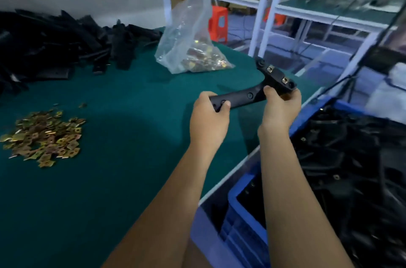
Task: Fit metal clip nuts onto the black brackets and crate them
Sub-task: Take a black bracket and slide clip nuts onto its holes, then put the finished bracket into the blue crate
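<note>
Two bare forearms are reaching forward over a green worktop point(123, 131). The left hand point(208, 111) is gripping the near end of a black bracket point(246, 96), fingers wrapped tightly around it. The right hand point(281, 103) is pinching the bracket's wider far end, fingers closed on it. The bracket is being held in the air above the worktop's right edge, and two metal clip nuts point(277, 74) are sitting on its far end.

To the right, below the worktop, a blue crate point(241, 204) is holding a tangle of black brackets. At the back of the worktop, a clear plastic bag point(191, 32) is standing open with clip nuts inside. A loose pile of clip nuts point(44, 136) is lying at the left. A heap of bare brackets point(55, 43) is filling the far left corner.
</note>
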The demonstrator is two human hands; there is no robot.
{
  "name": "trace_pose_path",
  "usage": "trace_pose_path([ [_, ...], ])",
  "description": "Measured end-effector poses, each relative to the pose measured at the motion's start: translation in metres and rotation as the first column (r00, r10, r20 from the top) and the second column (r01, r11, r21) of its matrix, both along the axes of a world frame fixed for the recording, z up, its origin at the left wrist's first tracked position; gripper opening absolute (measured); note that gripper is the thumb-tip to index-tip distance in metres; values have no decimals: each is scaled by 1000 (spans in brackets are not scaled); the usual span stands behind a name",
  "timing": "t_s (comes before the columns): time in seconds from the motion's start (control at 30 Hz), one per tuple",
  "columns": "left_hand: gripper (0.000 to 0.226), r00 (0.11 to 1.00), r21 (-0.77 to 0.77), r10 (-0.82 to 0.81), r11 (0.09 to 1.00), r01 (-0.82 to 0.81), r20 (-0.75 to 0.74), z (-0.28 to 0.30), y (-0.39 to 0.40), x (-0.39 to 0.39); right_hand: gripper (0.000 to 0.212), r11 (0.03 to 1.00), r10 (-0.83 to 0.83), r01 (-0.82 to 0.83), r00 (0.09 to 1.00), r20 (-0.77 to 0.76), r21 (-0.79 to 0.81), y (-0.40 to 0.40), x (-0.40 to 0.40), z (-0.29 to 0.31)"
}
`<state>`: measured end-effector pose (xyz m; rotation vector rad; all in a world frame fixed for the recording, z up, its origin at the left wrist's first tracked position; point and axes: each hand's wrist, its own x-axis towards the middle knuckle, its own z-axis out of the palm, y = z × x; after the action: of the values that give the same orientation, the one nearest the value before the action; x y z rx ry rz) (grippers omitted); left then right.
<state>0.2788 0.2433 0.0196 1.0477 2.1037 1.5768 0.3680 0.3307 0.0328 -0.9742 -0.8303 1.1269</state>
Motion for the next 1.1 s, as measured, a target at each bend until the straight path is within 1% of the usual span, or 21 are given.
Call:
trace_pose_path([
  [0.1,18,981,-32,-148,989,145,-128,-2,24,64,22,983,-178,177,984,-7,-47,12,65,-6],
  [0.17,23,939,-92,-287,957,274,-188,-7,33,106,27,951,-298,296,955,-10,-87,16,108,-13],
  [0.27,30,855,-226,-492,863,453,-164,-23,38,154,38,906,-393,394,919,40,-153,17,166,-28],
  [0.33,33,785,-313,-611,769,557,-105,-35,40,174,40,882,-423,437,899,112,-178,16,196,-40],
  [0.4,40,740,-359,-671,703,614,-47,-44,40,188,38,870,-428,456,887,174,-186,16,218,-51],
  [0.5,48,702,-380,-712,645,663,17,-52,39,198,36,857,-412,471,870,270,-209,23,243,-62],
  [0.6,44,630,-386,-764,544,745,137,-57,40,196,37,824,-371,494,840,395,-277,34,261,-69],
  [0.67,40,567,-400,-799,461,792,201,-59,39,193,49,790,-319,519,803,503,-328,41,267,-71],
  [0.73,38,529,-412,-812,407,815,246,-62,37,190,64,768,-268,527,780,566,-363,45,267,-72],
  [0.8,36,527,-408,-801,396,823,285,-64,36,189,69,770,-211,514,765,608,-378,45,264,-72],
  [0.9,32,532,-410,-784,392,824,321,-68,34,186,67,764,-178,522,735,654,-378,44,262,-76],
  [1.0,30,538,-406,-775,397,823,332,-70,31,181,66,743,-200,568,694,692,-354,42,262,-77],
  [1.1,28,553,-392,-763,421,818,335,-70,31,174,69,704,-272,642,639,720,-304,38,257,-75],
])
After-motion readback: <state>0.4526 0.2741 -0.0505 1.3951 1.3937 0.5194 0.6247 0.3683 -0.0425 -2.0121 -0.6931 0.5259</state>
